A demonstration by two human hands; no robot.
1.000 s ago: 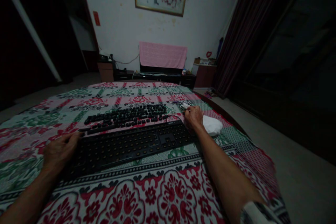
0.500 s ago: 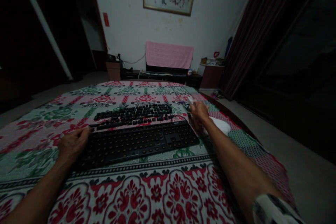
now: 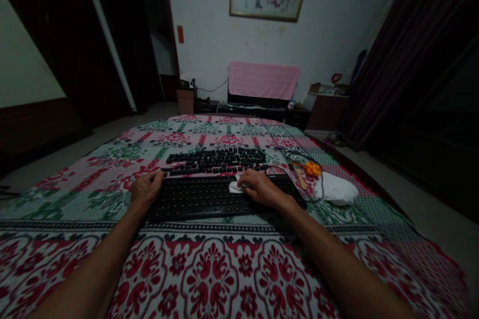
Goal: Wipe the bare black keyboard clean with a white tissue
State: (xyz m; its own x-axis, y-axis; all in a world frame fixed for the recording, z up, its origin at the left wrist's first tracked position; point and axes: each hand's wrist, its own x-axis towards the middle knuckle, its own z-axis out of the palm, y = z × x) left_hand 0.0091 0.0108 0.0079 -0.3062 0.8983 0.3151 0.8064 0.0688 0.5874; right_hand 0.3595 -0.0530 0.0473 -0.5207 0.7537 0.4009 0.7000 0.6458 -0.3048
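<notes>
A black keyboard point(image 3: 204, 200) lies on the patterned cloth in front of me, its keycaps off and rows of small studs showing. My left hand point(image 3: 146, 190) is closed on its left end, fingertips at the upper corner. My right hand point(image 3: 260, 187) rests over the middle right of the keyboard, pinching a folded white tissue point(image 3: 235, 188) against its surface. Behind the keyboard lie loose black keycaps point(image 3: 217, 157) in rows, a long bar-shaped one point(image 3: 183, 171) among them.
At the right lie an orange fluffy thing point(image 3: 312, 169), a wooden-coloured handle point(image 3: 301, 179), a black cable point(image 3: 321, 194) and a white bundle point(image 3: 339, 189). The flowered tablecloth point(image 3: 209, 269) covers the table. A pink towel point(image 3: 264, 79) hangs against the far wall.
My right hand has come left from beside the white bundle onto the keyboard, bringing the white tissue. My left hand stays at the keyboard's left end. The whole view has shifted.
</notes>
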